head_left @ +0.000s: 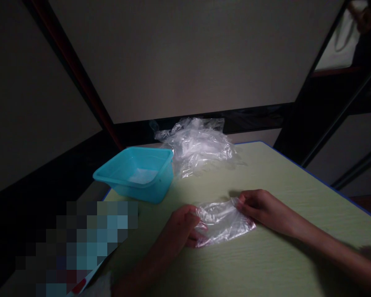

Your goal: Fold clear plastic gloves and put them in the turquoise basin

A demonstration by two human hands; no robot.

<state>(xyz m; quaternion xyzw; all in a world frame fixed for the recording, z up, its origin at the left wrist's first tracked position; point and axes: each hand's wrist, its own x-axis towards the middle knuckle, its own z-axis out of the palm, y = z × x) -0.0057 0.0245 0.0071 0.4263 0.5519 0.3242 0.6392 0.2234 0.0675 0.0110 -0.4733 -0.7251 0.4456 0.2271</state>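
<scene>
A clear plastic bag is stretched flat between my two hands, just over the near part of the table. My left hand grips its left edge, with some fingers showing through the film. At the upper right corner of the bag, my right hand pinches the plastic between thumb and fingers. Beyond my hands lies a crumpled heap of clear plastic bags. A turquoise plastic basin stands left of the heap, with something whitish and flat on its bottom.
The pale green table has a blue edge. A blurred-out, light-blue object lies at its left side. Behind the table rises a panelled surface with dark trim. A mirror-like strip is at the upper right.
</scene>
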